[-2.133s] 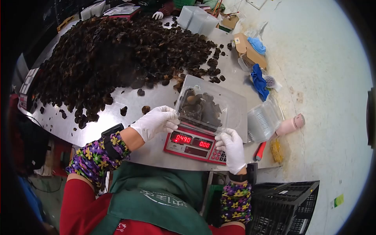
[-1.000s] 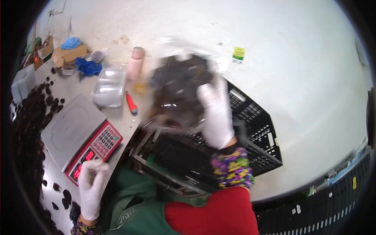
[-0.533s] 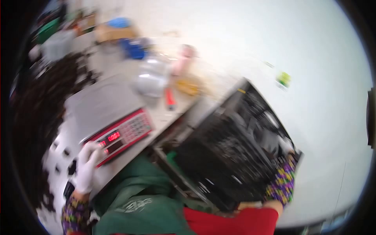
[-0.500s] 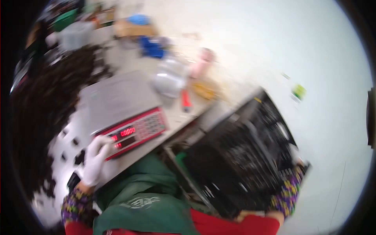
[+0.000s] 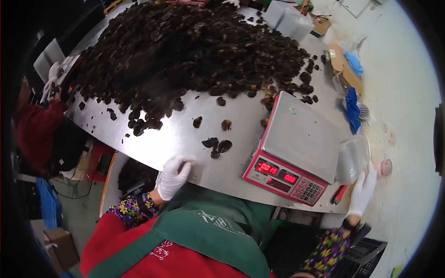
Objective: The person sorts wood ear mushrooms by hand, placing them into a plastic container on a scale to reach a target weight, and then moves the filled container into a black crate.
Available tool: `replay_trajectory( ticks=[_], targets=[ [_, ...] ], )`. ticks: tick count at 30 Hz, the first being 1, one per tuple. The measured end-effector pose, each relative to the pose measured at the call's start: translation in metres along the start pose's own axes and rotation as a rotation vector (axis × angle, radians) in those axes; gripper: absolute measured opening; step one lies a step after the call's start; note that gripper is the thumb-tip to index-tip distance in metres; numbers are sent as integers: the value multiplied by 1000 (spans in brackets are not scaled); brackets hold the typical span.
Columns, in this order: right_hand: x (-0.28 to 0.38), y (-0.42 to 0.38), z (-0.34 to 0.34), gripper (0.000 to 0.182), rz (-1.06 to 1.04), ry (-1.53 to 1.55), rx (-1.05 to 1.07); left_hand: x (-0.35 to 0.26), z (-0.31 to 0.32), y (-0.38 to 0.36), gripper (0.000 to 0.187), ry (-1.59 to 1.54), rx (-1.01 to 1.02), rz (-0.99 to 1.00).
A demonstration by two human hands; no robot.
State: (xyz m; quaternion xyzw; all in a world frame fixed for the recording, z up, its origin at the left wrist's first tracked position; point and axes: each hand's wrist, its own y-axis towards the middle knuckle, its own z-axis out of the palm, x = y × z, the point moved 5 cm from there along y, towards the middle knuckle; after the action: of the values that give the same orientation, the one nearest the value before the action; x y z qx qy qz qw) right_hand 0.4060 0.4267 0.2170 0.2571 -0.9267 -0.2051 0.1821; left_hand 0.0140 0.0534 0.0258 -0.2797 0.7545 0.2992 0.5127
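My white-gloved left hand [image 5: 173, 179] is at the near edge of the metal table [image 5: 162, 150], fingers loosely bent and apart, with nothing in them. At the right, my gloved right hand [image 5: 363, 192] stretches its fingers along the side of the clear plastic containers [image 5: 351, 160]; whether it touches them is hard to tell. Between my hands stands a red-framed scale [image 5: 301, 134] with a bare plate and lit red digits. A large heap of dark, crinkled pieces [image 5: 194, 46] covers the far part of the table, and a few pieces [image 5: 214, 146] lie nearer me.
A red-handled tool [image 5: 340, 194], a pink roll [image 5: 384, 167] and a blue cloth [image 5: 352, 111] lie on the right. Clear tubs [image 5: 289, 21] stand at the back. A co-worker in red sleeves [image 5: 39, 123] is at the left. Black crates [image 5: 366, 255] are below right.
The view has swung left to the table and heap. My left hand has left the scale's panel for the table edge. My right hand has moved from the black crates to the plastic containers.
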Motion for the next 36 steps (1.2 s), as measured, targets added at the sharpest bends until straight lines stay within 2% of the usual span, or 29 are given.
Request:
replay_trajectory(
  ticks=[2, 4, 5, 6, 7, 8, 12, 14, 15, 17, 18, 19, 21, 23, 25, 28, 31, 35, 36],
  targets=[
    [-92, 23, 55, 45, 120, 112, 120, 11, -21, -3, 13, 172, -124, 52],
    [-175, 29, 99, 46, 32, -193, 169, 15, -31, -1, 13, 242, -204, 69],
    [-177, 26, 100, 46, 20, -192, 181, 18, -34, 3, 15, 281, -212, 89],
    [-186, 24, 108, 46, 159, -132, 353, 18, -35, 12, 15, 283, -221, 75],
    [-189, 23, 116, 47, 298, -71, 523, 12, -34, 24, 18, 333, -237, 148],
    [-186, 26, 115, 47, 287, -71, 530, 6, -33, 36, 20, 384, -252, 223],
    [-157, 24, 106, 36, 184, -98, 491, -7, -14, 93, 25, 393, -199, 275],
    [-144, 26, 105, 33, 127, -168, 497, -8, 3, 112, 22, 610, -140, 468],
    [-133, 25, 102, 30, 186, -214, 478, -2, 3, 118, 22, 609, -138, 467],
    [-133, 25, 100, 26, 244, -259, 455, 11, 14, 124, 16, 554, 143, 447],
    [-139, 24, 101, 24, 253, -228, 415, 10, 14, 125, 11, 523, 139, 368],
    [-145, 22, 102, 22, 262, -196, 376, 10, 16, 124, 11, 522, 140, 369],
    [-152, 20, 104, 20, 244, -193, 345, 14, 13, 120, 13, 351, 70, 244],
    [-157, 21, 106, 19, 224, -187, 315, 5, 19, 110, 16, 311, 77, 233],
    [-160, 22, 108, 18, 290, -126, 320, -2, 26, 100, 18, 271, 82, 223],
    [-159, 24, 107, 19, 300, -127, 306, -17, 37, 88, 25, 297, 110, 336],
    [-156, 30, 99, 22, 351, -215, 259, -24, 44, 85, 23, 394, 149, 380],
    [-158, 33, 91, 26, 331, -181, 207, -41, 58, 93, 26, 429, 196, 427],
    [-141, 35, 77, 24, 315, -83, 19, -37, 67, 93, 27, 502, 268, 482]
  ],
)
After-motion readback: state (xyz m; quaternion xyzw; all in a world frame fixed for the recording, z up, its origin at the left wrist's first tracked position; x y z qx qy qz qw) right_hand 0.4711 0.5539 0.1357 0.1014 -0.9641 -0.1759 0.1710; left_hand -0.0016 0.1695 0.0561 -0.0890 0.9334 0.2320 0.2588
